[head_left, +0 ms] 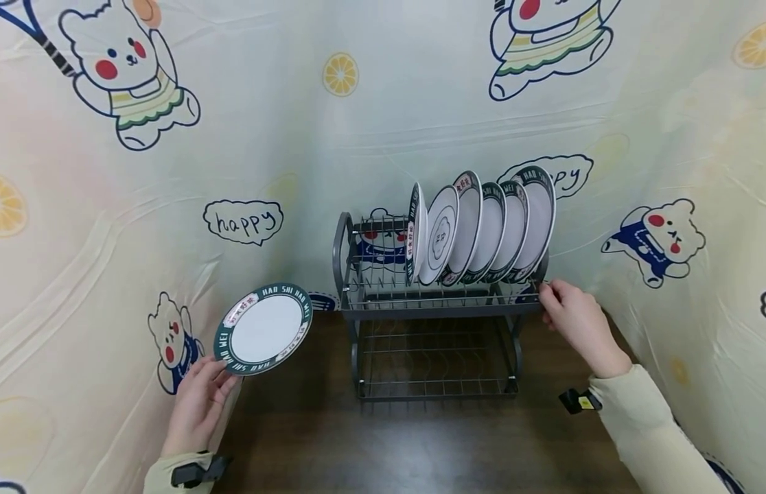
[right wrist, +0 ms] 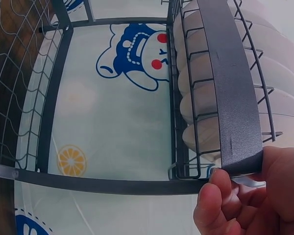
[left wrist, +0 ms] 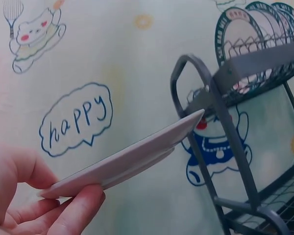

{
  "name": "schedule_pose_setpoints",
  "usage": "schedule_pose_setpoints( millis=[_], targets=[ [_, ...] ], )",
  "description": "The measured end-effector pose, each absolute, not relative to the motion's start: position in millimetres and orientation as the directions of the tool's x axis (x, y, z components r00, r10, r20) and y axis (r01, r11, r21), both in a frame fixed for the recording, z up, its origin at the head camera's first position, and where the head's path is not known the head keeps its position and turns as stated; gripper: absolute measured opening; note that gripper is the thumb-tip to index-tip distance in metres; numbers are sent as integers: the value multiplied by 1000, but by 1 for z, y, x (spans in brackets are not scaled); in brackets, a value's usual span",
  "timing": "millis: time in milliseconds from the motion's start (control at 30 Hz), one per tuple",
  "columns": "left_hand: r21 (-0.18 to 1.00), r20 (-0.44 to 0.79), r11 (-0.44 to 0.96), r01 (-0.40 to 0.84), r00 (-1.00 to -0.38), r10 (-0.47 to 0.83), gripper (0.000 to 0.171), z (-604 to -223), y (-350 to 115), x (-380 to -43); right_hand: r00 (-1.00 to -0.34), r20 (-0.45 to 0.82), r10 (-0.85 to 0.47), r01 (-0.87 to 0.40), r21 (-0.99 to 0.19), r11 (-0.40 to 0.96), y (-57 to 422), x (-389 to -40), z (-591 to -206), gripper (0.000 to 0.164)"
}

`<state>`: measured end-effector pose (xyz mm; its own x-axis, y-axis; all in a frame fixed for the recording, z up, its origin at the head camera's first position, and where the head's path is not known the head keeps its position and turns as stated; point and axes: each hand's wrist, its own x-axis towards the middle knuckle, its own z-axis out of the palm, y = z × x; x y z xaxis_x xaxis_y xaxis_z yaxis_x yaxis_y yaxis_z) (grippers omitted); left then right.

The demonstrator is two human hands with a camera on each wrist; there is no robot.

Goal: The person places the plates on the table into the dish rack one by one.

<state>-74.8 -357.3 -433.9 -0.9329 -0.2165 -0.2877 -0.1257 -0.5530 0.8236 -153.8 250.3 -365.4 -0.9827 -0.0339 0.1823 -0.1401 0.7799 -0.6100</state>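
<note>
In the head view my left hand pinches the lower rim of a white plate with a dark green lettered border. The left wrist view shows that plate nearly edge-on, thumb above and fingers beneath, apart from the rack. A grey two-tier dish rack stands at centre right. Several similar plates stand upright along the right part of its top tier. My right hand grips the rack's right front corner. Close up, thumb and fingers pinch the end of the flat front bar.
The rack's lower tier holds no plates. Bare wire slots lie left of the upright plates. Under the rack is a dark brown wooden surface. A cartoon-printed cloth hangs behind and at both sides.
</note>
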Motion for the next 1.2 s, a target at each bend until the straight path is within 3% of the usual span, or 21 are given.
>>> schedule_pose_setpoints(
  millis=[467, 867, 1200],
  targets=[
    [833, -106, -554, 3, -981, -165, 17, -413, -346, -61, -978, 208, -3, -133, -611, 780, 249, -156, -368, 45],
    [831, -43, -555, 36, -991, -128, 17, -397, -337, -52, -972, 232, 37, -119, -622, 774, 249, -151, -371, 45],
    [860, 31, -505, 76, -995, -96, 20, -378, -327, -46, -900, 419, 121, -168, -588, 791, 244, -140, -373, 32]
  ],
)
